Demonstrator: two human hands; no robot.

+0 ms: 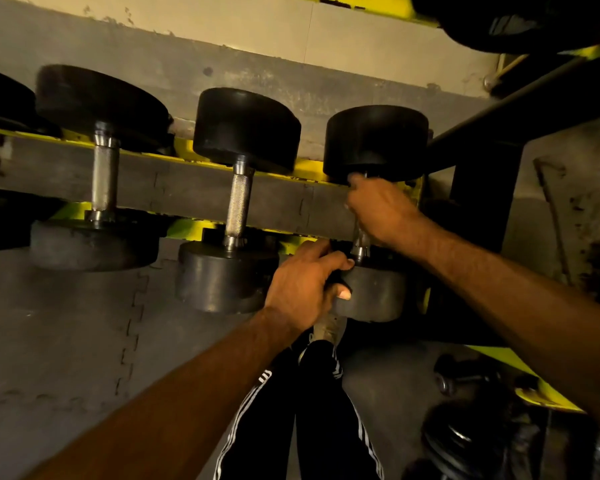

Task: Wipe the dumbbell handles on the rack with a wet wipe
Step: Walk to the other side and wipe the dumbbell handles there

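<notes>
Right hand: your right hand [381, 209] is wrapped round the steel handle [361, 241] of the end dumbbell [374, 140], fingers curled tight, up near the far head. Only the lower collar of the bar shows below your fist.
Left hand: your left hand [305, 282] clamps the near head [378, 292], fingers hooked over its rim, thumb pressed on its side. That looks like bracing, not wiping.
Wet wipe: not visible. It may be buried inside your right fist, but I can't tell.
Where the job sits: three dumbbells lie across the yellow rack [309, 167], handles bridging the gap between the rails. You're on the one at the right end. The middle handle [239, 202] and left handle [104, 174] are bare, well apart from both hands.
Handling: judging by those thick rubber heads, this one is heavy and likelier to roll than lift, so don't try to pick it up. The knurled steel is stiff and rough. It will probably drag on a thin damp wipe and may tear it.
Where to hold: brace on the grippy rubber head, wrap the wipe round mid-handle, and work along and around the bar.
Watch for: fingers caught between head and rail if it rolls.
</notes>
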